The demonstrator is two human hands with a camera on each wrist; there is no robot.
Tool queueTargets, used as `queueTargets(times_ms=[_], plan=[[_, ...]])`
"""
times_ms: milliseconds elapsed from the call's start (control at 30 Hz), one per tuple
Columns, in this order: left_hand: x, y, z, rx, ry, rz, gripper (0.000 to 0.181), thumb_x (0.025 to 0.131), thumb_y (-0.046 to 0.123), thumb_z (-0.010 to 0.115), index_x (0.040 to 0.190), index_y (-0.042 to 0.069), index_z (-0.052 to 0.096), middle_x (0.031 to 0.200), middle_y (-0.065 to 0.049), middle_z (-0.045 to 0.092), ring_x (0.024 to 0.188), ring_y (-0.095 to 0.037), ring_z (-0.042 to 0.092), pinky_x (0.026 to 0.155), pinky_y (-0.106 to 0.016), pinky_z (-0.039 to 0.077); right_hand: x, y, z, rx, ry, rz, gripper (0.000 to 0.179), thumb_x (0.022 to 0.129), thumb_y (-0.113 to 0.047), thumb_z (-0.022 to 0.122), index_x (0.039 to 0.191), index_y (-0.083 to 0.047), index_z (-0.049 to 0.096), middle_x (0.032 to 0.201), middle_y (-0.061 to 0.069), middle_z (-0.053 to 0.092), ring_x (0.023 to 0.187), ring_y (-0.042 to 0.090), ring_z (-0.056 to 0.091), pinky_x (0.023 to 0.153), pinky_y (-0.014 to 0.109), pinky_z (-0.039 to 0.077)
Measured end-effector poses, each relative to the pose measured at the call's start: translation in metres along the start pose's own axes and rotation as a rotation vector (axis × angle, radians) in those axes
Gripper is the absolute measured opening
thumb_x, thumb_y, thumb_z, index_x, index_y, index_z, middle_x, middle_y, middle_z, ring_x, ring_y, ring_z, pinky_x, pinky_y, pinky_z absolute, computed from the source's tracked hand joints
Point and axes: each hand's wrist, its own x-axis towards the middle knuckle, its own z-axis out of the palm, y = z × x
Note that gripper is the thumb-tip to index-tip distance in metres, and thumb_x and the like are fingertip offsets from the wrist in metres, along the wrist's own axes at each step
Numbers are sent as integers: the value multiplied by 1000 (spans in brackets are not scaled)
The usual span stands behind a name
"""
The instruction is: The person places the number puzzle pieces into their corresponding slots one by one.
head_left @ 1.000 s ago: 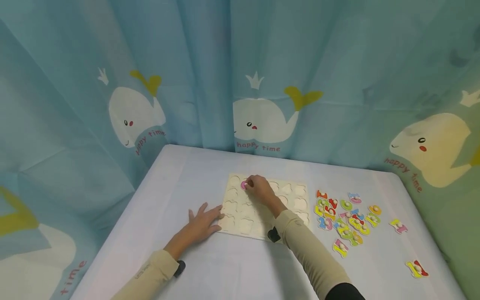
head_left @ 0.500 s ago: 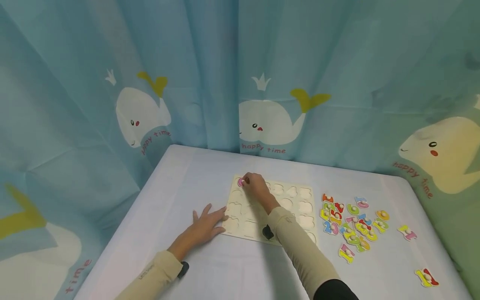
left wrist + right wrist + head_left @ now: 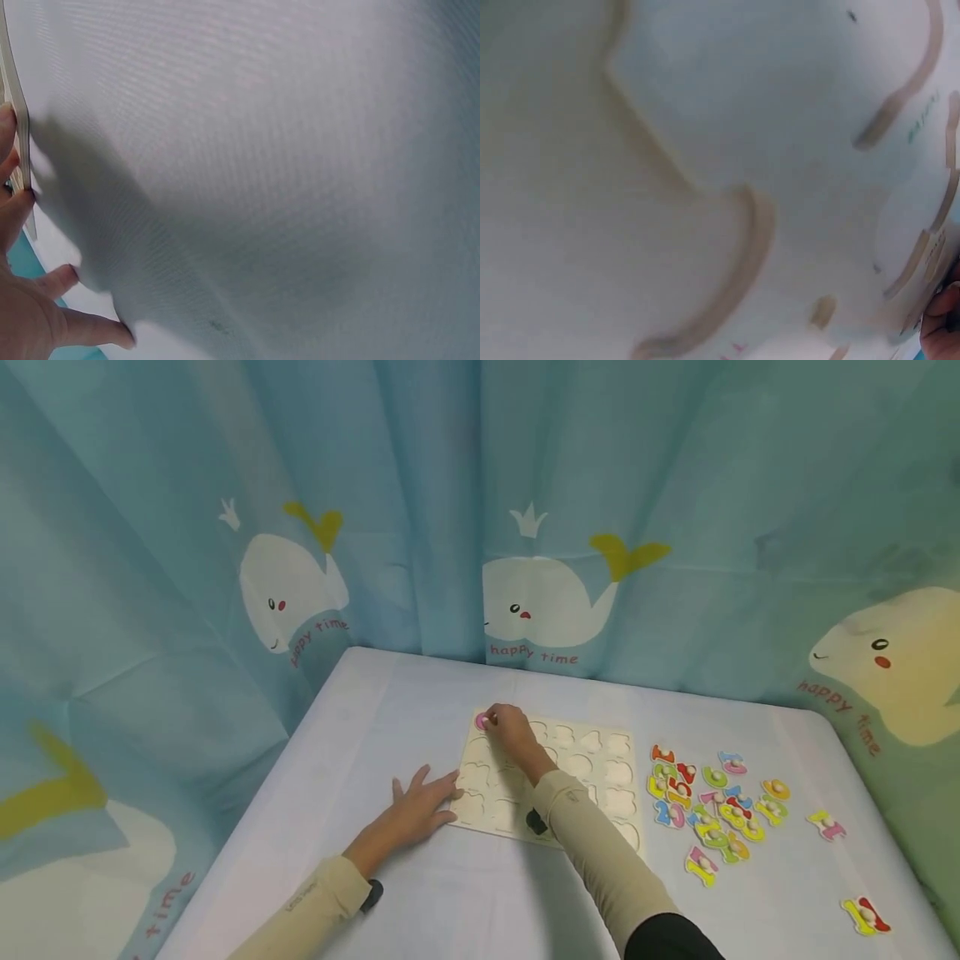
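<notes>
My right hand (image 3: 514,735) pinches the pink piece (image 3: 480,722) at the board (image 3: 498,795)'s far left corner; can't tell if it's fully seated. My left hand (image 3: 415,810) lies with fingers spread apart, holding nothing, fingertips touching the board's left edge. The pile (image 3: 705,814) sits just beyond the board's right edge. Two loose pieces (image 3: 866,916) lie farther out, toward the table (image 3: 375,718)'s right edge. Whale curtain (image 3: 420,527) behind the far edge.

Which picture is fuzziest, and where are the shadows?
Right wrist view: fuzziest, the board looks smeared; left wrist view: a dark shadow crosses the white tabletop, which looks faintly ripply; head view: clearer, a soft shadow beside the right sleeve.
</notes>
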Motion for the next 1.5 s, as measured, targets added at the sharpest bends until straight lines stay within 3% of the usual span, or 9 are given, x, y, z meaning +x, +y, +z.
queueTargets(times_ms=[233, 267, 467, 500, 667, 933, 1067, 1267, 1500], plan=[[1, 2, 4, 22, -3, 19, 32, 88, 26, 65, 119, 16, 63, 145, -2, 42, 133, -48, 22, 89, -80, 8, -7, 7, 4, 23, 22, -15, 16, 93, -10, 60, 102, 3, 65, 97, 14, 64, 92, 26, 60, 81, 37, 49], [1, 1, 3, 25, 0, 23, 32, 88, 26, 65, 118, 16, 62, 145, -2, 42, 133, -48, 22, 89, -81, 8, 8, 27, 21, 10, 37, -48, 18, 93, -12, 60, 105, 1, 63, 96, 12, 64, 91, 25, 60, 80, 36, 49], [1, -3, 1, 46, 13, 44, 30, 90, 25, 64, 117, 15, 60, 146, -5, 40, 132, -50, 22, 86, -82, 9, 12, 19, 14, -3, 14, -41, 35, 91, -9, 62, 122, 3, 53, 94, 15, 65, 86, 25, 62, 79, 35, 50], [2, -2, 2, 51, 11, 48, 30, 90, 25, 63, 118, 15, 60, 146, -5, 39, 131, -50, 22, 86, -83, 10, -3, -1, -6, 8, -6, 2, 34, 91, -7, 62, 121, 4, 53, 95, 16, 65, 87, 26, 61, 80, 36, 50], [3, -2, 2, 70, 2, 34, 30, 90, 26, 63, 118, 15, 59, 146, -5, 38, 132, -49, 22, 86, -82, 11, -4, 9, -20, 50, -18, 96, 29, 92, -20, 62, 114, -1, 60, 99, 11, 61, 90, 22, 59, 80, 35, 49], [2, -1, 1, 35, 7, 29, 27, 89, 25, 64, 115, 16, 59, 145, -6, 40, 132, -50, 22, 87, -82, 8, -14, 50, -71, 76, 88, 161, 23, 94, -18, 57, 106, 1, 62, 95, 15, 60, 86, 27, 56, 76, 40, 47], [2, -2, 2, 23, 5, 33, 28, 89, 25, 64, 115, 16, 59, 145, -7, 40, 132, -50, 22, 87, -82, 7, -24, 79, -98, 19, 94, 178, 23, 94, -17, 56, 106, 3, 62, 97, 17, 62, 86, 29, 58, 77, 41, 47], [1, -2, 0, 8, 8, 35, 29, 89, 26, 64, 116, 15, 60, 145, -7, 40, 132, -49, 21, 87, -82, 6, -44, 108, -134, -38, 110, 197, 25, 95, -15, 53, 107, 5, 61, 101, 22, 61, 90, 34, 56, 79, 46, 46], [0, -2, -1, 4, 4, 29, 31, 90, 27, 63, 118, 15, 61, 145, -6, 40, 133, -49, 21, 89, -81, 6, -75, 135, -160, -36, 152, 221, 25, 96, -13, 50, 107, 6, 60, 100, 23, 59, 81, 30, 54, 67, 40, 47]])
